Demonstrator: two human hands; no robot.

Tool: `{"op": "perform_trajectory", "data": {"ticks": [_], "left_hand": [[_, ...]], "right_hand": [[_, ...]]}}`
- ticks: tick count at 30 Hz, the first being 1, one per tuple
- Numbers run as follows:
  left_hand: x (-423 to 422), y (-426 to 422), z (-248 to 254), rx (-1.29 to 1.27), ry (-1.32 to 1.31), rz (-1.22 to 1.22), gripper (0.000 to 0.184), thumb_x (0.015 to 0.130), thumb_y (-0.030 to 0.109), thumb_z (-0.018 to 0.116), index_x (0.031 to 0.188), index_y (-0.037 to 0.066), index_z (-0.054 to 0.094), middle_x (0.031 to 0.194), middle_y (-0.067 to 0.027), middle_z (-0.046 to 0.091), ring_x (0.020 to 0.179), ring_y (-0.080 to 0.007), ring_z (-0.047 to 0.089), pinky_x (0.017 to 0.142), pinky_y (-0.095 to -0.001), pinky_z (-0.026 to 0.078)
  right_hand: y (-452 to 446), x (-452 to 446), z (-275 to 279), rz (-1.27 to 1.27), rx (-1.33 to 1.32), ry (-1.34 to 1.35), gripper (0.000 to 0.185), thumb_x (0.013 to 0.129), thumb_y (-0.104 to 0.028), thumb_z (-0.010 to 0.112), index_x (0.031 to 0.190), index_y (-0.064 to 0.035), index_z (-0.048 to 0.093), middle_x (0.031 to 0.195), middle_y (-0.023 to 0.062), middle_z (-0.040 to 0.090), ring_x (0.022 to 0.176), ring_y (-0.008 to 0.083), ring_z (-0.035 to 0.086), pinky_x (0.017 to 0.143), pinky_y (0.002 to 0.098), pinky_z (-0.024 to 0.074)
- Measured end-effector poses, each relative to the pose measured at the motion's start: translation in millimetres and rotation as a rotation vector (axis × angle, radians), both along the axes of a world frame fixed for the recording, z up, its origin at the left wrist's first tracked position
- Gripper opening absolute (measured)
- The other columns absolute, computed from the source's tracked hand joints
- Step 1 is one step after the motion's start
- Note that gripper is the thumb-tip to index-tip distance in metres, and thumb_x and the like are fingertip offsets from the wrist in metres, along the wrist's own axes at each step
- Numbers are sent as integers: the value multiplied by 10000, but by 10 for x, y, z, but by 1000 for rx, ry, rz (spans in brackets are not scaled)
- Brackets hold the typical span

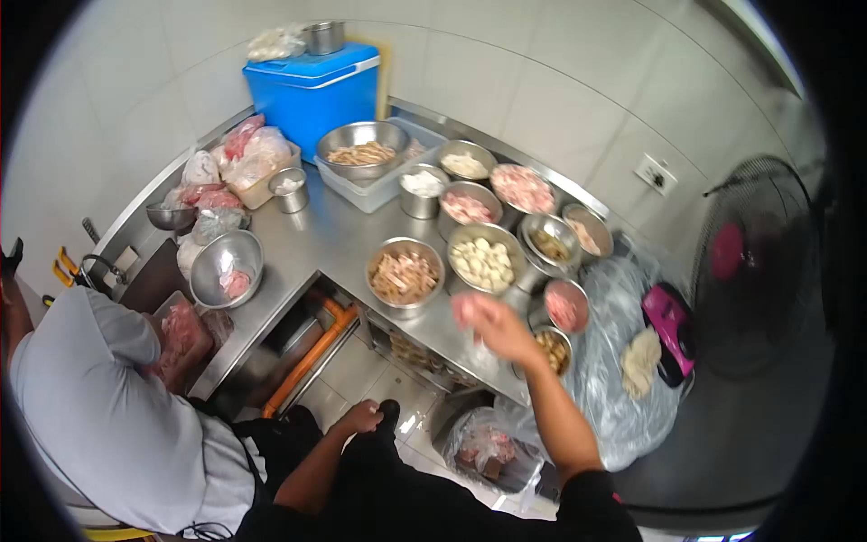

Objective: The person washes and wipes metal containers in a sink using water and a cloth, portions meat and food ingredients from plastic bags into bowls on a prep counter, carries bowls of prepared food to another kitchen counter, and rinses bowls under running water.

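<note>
My right hand [503,330], slightly blurred, is above the front edge of the steel counter, its fingers closed on a pink piece that looks like raw meat [464,309]. Just beyond it stands a steel bowl of pale round pieces, perhaps mushrooms [483,262]. To its left is a bowl of cut, brownish-pink strips [404,275]. Close by on the right are a bowl of pink meat [565,305] and a bowl of brown-yellow pieces [551,352], partly hidden by my wrist. My left hand [361,417] is low near my lap, fingers curled, with nothing visible in it.
A person in a grey shirt [117,406] leans over the sink side at left. Bagged meat [257,158], a steel bowl [228,268] and a blue cooler [312,90] line the back. Plastic sheeting [623,361] and a fan [759,262] are at right; a lined bin [488,449] stands below.
</note>
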State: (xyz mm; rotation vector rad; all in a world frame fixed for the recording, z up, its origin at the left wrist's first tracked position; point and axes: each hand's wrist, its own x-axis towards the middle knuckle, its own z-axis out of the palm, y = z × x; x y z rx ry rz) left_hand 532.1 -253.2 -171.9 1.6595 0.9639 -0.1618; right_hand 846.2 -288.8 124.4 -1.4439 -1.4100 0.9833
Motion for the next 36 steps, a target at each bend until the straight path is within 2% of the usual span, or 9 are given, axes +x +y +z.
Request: {"op": "perform_trajectory", "data": {"ticks": [7,15,18,21,24,27,29,33,36], "left_hand": [[-430,375,27,-35,67,268,300,822,236,584,1011,3,596,839,-145,653,714,-258,650,701,-333,498],[-435,919,522,-143,-209,267,311,873,101,505,1161,-15,490,825,-119,652,651,-170,609,611,-282,492],[-308,1215,804,-160,-585,502,288,912,2,385,1182,20,483,848,-60,608,610,-121,536,588,-273,476],[-41,1752,1717,39,-668,723,356,963,259,468,1235,32,438,839,1,523,695,-68,495,561,-244,430],[316,2222,2320,142,-877,850,664,918,494,450,1395,67,275,1321,-173,439,1095,-289,548,817,-367,519],[429,2574,2538,-150,-1203,854,597,935,425,428,1353,12,321,1282,-194,476,1071,-319,563,842,-419,520],[421,2645,2413,-305,-1072,896,513,926,309,422,1294,-46,374,1211,-201,529,1023,-326,593,805,-439,535],[532,2635,2104,-178,-1130,1095,416,931,238,403,1216,-66,422,1130,-196,567,939,-315,626,726,-456,557],[657,2652,2181,-137,-1257,1220,418,969,295,365,1220,-36,411,1099,-184,573,907,-297,632,709,-437,563]], "right_hand": [[3238,243,-106,-256,-401,469,938,801,-765,306,1225,68,387,977,205,600,772,221,644,549,286,503],[4383,206,-610,-480,-198,579,309,842,-116,497,1054,108,512,905,188,615,646,209,630,504,269,548],[4021,231,-447,-462,-129,451,266,805,-81,515,989,110,543,792,133,613,546,186,591,452,262,527],[3539,343,-185,-348,-197,300,200,798,-88,559,928,64,575,793,125,612,602,173,608,444,230,505],[3367,380,-106,-221,-207,189,226,797,-139,566,872,73,582,727,99,602,494,148,542,399,248,448],[3189,124,81,-177,-220,85,209,797,-172,564,788,36,582,690,78,583,500,129,514,369,259,390],[3124,32,106,-46,-210,1,249,802,-187,591,843,59,592,659,85,574,487,208,534,416,314,455],[3163,-325,-12,-443,654,-894,574,798,-434,634,1128,28,548,1060,241,577,1011,362,537,851,426,433],[3203,-797,-50,-68,455,-823,766,716,-485,697,1261,-2,460,1225,269,457,1083,402,471,926,454,395]]}}
